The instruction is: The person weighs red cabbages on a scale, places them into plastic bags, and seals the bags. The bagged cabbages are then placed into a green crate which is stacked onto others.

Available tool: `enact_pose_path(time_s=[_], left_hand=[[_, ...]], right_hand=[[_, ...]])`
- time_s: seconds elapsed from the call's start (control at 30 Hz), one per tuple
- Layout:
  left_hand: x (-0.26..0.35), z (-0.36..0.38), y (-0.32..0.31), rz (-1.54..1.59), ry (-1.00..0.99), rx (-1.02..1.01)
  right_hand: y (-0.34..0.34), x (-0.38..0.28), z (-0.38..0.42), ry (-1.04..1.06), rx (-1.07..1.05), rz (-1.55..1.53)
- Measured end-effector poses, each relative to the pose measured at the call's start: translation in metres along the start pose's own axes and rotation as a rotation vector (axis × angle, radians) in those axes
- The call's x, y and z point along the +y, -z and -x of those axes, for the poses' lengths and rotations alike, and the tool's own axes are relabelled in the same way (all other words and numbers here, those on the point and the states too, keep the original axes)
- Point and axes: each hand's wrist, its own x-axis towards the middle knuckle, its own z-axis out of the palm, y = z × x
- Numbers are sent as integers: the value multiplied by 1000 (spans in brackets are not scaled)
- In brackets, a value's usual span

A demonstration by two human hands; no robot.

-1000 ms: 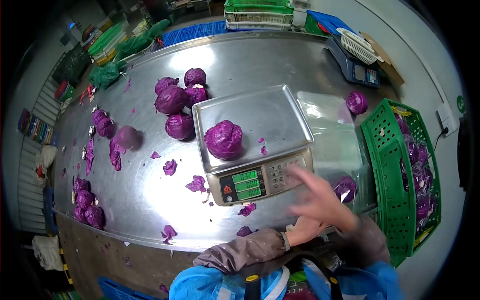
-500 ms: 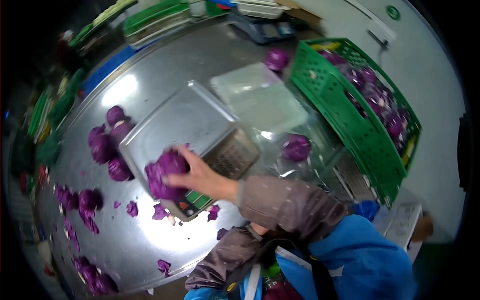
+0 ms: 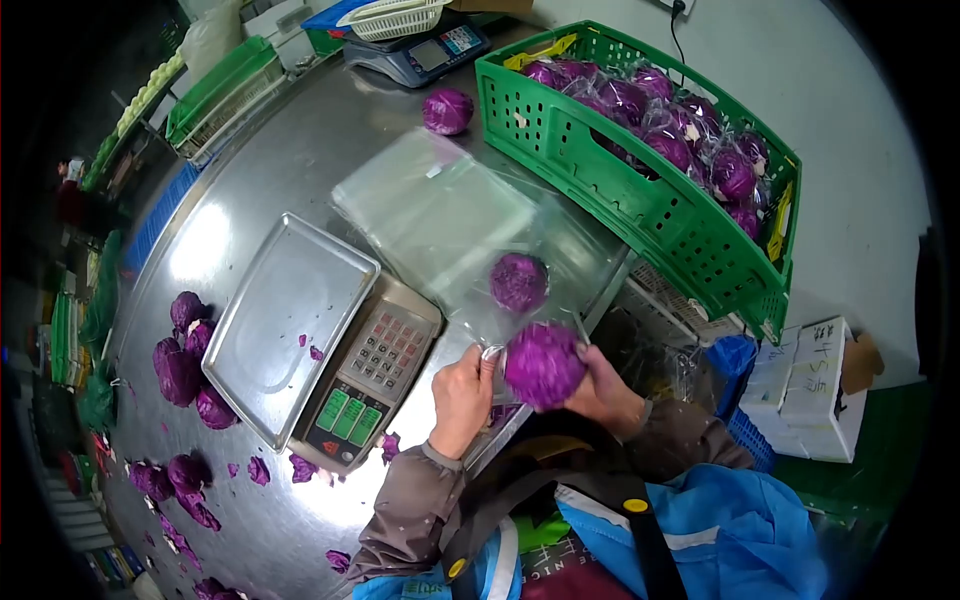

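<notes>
My right hand (image 3: 606,391) is wrapped round the right side of a red cabbage (image 3: 545,366), held close in front of my body at the table's edge. My left hand (image 3: 463,396) pinches the gathered edge of a clear plastic bag (image 3: 490,352), right beside that cabbage. Just beyond, a second red cabbage (image 3: 519,282) rests on or in clear plastic. A stack of flat clear bags (image 3: 430,205) lies behind it. To the left of my hands stands a weighing scale (image 3: 375,345) with a bare metal pan (image 3: 290,325) and lit green displays.
A green crate (image 3: 630,190) full of wrapped red cabbages stands at the right. One loose cabbage (image 3: 447,111) sits near a second scale (image 3: 425,58) at the back. Several cabbages (image 3: 177,372) and torn leaves (image 3: 259,470) lie left on the metal table (image 3: 240,230).
My right hand has carried the red cabbage from over the scale rightward to the front of my body. My left hand has come into view, holding the plastic bag. The camera view has shifted.
</notes>
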Motion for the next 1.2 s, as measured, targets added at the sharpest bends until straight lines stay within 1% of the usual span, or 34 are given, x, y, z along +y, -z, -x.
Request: enact_pose_path(time_s=[0.03, 0.07, 0.1, 0.13, 0.17, 0.2, 0.23, 0.27, 0.3, 0.33, 0.37, 0.4, 0.43, 0.47, 0.5, 0.53, 0.57, 0.6, 0.63, 0.67, 0.7, 0.73, 0.77, 0.8, 0.83, 0.87, 0.9, 0.93, 1.0, 1.03, 1.07, 1.13, 1.17, 1.2], left_hand=[[5, 1, 0, -72, -37, -45], [8, 3, -2, -143, -73, -88], [11, 4, -9, -74, -57, -56], [11, 3, -9, -79, -57, -56], [10, 0, -9, -70, 1, -3], [9, -3, -7, -61, 60, 49], [10, -6, -4, -56, 131, 37], [10, -4, -6, -59, 135, 43], [11, 0, -11, -67, 2, 48], [11, 5, -17, -78, -130, 49], [12, 11, -22, -90, -184, -51], [20, 15, -24, -37, -239, -137], [23, 24, -30, -33, -220, -222], [25, 31, -34, -28, -200, -305], [24, 32, -39, -29, -193, -298], [20, 33, -43, 29, -163, -227], [18, 34, -44, 85, -137, -159], [25, 23, -34, 261, 82, -153], [31, 10, -22, 282, 149, -100], [34, -3, -16, 303, 214, -43], [34, -10, -21, 423, 177, -4], [37, -10, -28, 420, 176, 7], [41, -9, -37, 316, 23, -24], [43, -8, -41, 211, -127, -60], [44, -7, -42, 168, -39, -131], [48, -10, -38, 164, -37, -136], [54, -16, -31, 245, 0, -135], [60, -20, -26, 327, 36, -132], [62, -18, -25, 356, 38, -133], [61, -12, -27, 323, 33, -142], [60, -5, -28, 288, 34, -154], [59, 2, -30, 322, 73, -147], [55, 7, -29, 322, 101, -111], [50, 12, -29, 322, 128, -73]], right_hand=[[-4, -6, -9, 88, 81, 32], [-2, -6, -17, 87, 78, 28], [0, -4, -27, 303, 141, 395], [0, -3, -34, 519, 203, 761], [-3, -3, -38, 596, 140, 841], [-1, -4, -39, 594, 138, 836], [1, -4, -40, 640, 164, 1053], [4, -4, -42, 685, 184, 1275], [9, -4, -45, 583, 231, 1220], [10, -7, -46, 421, 251, 1012], [16, -10, -48, 217, 291, 646], [20, -12, -51, 14, 323, 279], [13, -15, -52, -3, 172, 6], [38, -18, -61, -93, 147, -189], [32, -20, -66, -1, 151, -201], [22, -18, -69, 94, 156, -218], [9, -17, -66, 218, 227, 43], [1, -17, -62, 343, 297, 305], [8, -10, -67, 624, 353, 843], [12, -7, -64, 735, 243, 1151], [14, -6, -69, 729, 204, 1133], [20, -3, -77, 720, 163, 1113], [25, 3, -89, 692, 234, 985], [13, -9, -94, 642, 233, 907], [-11, -21, -88, 536, 330, 594], [-31, -31, -82, 423, 420, 280], [-36, -37, -82, 518, 292, 268], [-33, -37, -85, 521, 293, 267], [-17, -31, -98, 840, 525, 910], [-7, -26, -103, 962, 440, 1187], [-1, -19, -108, 1032, 444, 1361], [-15, -8, -105, 966, 504, 1848], [-13, -4, -108, 1023, 366, 1905], [-15, 0, -112, 816, 284, 2082]])
